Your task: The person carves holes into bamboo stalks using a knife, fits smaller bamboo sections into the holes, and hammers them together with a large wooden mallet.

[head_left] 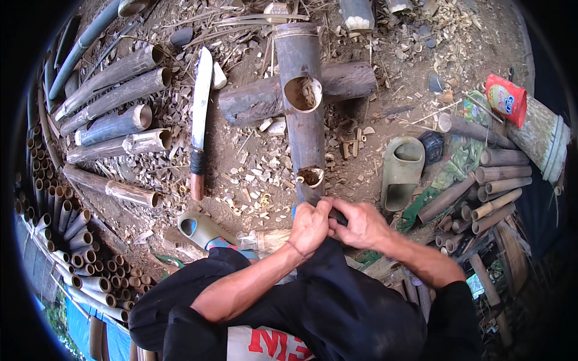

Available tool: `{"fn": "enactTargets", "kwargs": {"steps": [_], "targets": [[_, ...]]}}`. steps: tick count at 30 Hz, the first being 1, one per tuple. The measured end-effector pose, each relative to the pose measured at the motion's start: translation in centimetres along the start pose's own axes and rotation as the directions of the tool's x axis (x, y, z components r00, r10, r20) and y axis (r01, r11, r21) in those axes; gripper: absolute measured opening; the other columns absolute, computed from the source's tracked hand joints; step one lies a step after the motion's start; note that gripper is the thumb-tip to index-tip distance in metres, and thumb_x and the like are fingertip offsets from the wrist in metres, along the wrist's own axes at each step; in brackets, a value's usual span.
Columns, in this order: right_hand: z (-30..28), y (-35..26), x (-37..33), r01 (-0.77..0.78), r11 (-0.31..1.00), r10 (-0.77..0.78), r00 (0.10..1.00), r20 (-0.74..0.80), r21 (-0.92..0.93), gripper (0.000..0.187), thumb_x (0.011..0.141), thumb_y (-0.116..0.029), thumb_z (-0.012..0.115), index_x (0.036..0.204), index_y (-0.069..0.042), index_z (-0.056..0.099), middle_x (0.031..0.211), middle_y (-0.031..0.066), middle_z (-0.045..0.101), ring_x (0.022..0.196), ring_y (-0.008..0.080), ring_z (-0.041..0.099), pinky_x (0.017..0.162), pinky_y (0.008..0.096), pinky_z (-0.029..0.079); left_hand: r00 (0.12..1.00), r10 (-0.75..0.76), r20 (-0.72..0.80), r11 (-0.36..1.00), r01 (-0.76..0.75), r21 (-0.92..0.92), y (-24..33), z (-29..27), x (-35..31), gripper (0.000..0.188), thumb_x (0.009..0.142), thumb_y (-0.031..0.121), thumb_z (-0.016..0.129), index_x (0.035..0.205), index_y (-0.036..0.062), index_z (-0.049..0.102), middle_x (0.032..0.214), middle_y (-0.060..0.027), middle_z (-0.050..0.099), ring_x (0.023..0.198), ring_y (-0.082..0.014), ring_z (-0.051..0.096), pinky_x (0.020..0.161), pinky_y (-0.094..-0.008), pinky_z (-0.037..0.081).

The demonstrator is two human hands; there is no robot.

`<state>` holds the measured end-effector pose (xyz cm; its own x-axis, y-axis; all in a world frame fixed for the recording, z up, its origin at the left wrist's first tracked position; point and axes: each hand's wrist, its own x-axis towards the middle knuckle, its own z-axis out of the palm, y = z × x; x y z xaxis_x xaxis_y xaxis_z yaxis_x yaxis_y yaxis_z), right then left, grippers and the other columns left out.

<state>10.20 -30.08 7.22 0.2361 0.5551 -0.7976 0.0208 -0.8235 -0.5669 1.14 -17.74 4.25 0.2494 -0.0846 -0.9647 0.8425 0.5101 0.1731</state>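
Note:
A thick grey-brown bamboo tube (pixel 306 141) points away from me, its far part resting across a short log (pixel 349 81). Two openings are cut into its upper side, one mid-length and one close to my hands. My right hand (pixel 361 225) is closed round the dark handle of a knife (pixel 311 195), whose blade lies at the edge of the nearer opening. Right beside it, my left hand (pixel 309 228) is closed with the thumb pressed against the knife. Its fingers partly hide the blade and the tube's near end.
A large machete (pixel 200 99) lies on the chip-strewn ground to the left, near several bamboo lengths (pixel 117 111). Stacked cut tubes (pixel 90 265) fill the lower left. On the right are an olive clog (pixel 402 174), more bamboo pieces (pixel 503 183), a pale bucket (pixel 545 141) and a red packet (pixel 506 99).

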Motion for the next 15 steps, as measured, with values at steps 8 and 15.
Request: {"fn": "enactTargets", "kwargs": {"steps": [8, 15], "targets": [[7.7, -0.7, 1.2, 0.064, 0.891, 0.087, 0.948, -0.305, 0.45, 0.029, 0.084, -0.014, 0.061, 0.11, -0.003, 0.053, 0.083, 0.0235, 0.064, 0.082, 0.0436, 0.064, 0.068, 0.046, 0.05, 0.945, 0.267, 0.188, 0.574, -0.313, 0.757, 3.3, -3.4, 0.2, 0.031, 0.086, 0.02, 0.048, 0.07, -0.0053, 0.055, 0.076, -0.0338, 0.061, 0.072, -0.0452, 0.064, 0.063, -0.0515, 0.051], [3.9, 0.6, -0.5, 0.188, 0.965, -0.153, 0.969, -0.192, 0.181, 0.057, 0.084, -0.021, 0.06, 0.134, -0.001, 0.043, 0.105, 0.0239, 0.064, 0.087, 0.0434, 0.064, 0.075, 0.048, 0.053, 0.97, 0.2, 0.139, 0.865, -0.241, 0.439, 2.7, -2.2, -0.3, 0.031, 0.096, 0.025, 0.048, 0.105, 0.0005, 0.066, 0.061, -0.0113, 0.058, 0.053, -0.0233, 0.055, 0.05, -0.038, 0.046]]}}
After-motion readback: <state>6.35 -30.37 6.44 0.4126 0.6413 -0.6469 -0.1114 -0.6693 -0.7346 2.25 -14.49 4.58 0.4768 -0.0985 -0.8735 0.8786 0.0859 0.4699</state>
